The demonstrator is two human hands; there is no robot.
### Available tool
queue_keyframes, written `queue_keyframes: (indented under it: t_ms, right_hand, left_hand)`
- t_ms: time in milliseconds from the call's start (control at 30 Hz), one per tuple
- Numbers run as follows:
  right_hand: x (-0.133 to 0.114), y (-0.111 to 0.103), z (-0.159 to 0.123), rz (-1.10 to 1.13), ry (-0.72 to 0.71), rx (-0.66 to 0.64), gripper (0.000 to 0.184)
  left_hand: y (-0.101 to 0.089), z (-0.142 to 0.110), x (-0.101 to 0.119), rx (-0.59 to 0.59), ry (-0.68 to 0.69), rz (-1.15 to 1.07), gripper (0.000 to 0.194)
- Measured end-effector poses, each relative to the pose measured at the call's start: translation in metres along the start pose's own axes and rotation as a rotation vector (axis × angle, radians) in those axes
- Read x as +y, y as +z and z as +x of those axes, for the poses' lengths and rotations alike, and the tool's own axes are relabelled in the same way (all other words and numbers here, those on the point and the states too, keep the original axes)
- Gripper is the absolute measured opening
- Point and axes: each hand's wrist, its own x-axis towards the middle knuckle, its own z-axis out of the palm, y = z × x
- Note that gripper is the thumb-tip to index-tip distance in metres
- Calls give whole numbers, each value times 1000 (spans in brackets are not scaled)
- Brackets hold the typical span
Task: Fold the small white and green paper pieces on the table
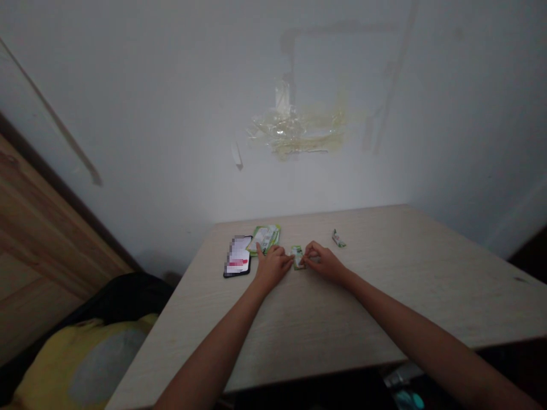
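Note:
A small green-and-white packet point(296, 250) lies on the table between my hands. My left hand point(273, 265) is closed, with its fingertips at the packet's left edge and the thumb side toward a larger green-and-white package point(265, 234). From the other side, my right hand point(323, 263) pinches at the packet's right edge with bent fingers. Whatever detail sits between the fingertips is too small to make out. Left of my left hand, a phone point(239, 256) with a lit, partly blurred screen touches the larger package.
A crumpled green-and-white wrapper point(338, 238) rests beyond my right hand on the pale wooden table point(384, 245). The wall point(171, 114) with torn clear tape point(282, 128) stands behind. At lower left are a yellow-and-grey plush item point(85, 359) and a wooden panel point(29, 245).

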Motion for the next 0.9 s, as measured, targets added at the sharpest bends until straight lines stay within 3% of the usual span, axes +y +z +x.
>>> queue_keyframes:
  t_ms: [100, 400, 600, 900]
  right_hand:
    - [4, -1, 2, -64, 21, 39, 14]
    - [3, 1, 2, -127, 28, -17, 11]
    - [0, 0, 1, -126, 5, -60, 10]
    - [2, 2, 8, -513, 23, -17, 6]
  left_hand:
    - [0, -1, 1, 17, 0, -9, 24]
    - [-2, -2, 2, 27, -17, -41, 29]
    - [-2, -3, 4, 42, -100, -52, 27]
    - [1, -2, 4, 17, -137, -21, 26]
